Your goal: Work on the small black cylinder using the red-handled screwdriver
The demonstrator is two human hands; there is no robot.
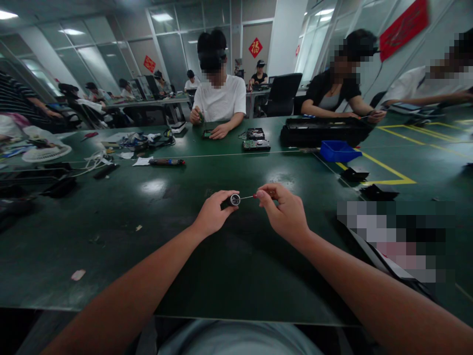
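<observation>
Over the middle of the green table, my left hand (214,214) pinches a small dark cylinder (235,200) between thumb and fingers. A silver ring surrounds the cylinder's end, which faces me. Level with it on the right, my right hand (283,212) is closed on a thin metal rod (247,197) with a red end, like a slim screwdriver. The rod points left, and its tip meets or nearly meets the cylinder's rim; I cannot tell which. My fingers hide the rear of the cylinder and most of the red part.
A dark tube-shaped tool (167,161) lies ahead on the left, near cables (142,140). Circuit-board devices (256,144), a long black casing (325,132) and a blue bin (339,151) stand farther off. Opposite me a person in white (221,98) works. A blurred-out flat object (395,241) lies right.
</observation>
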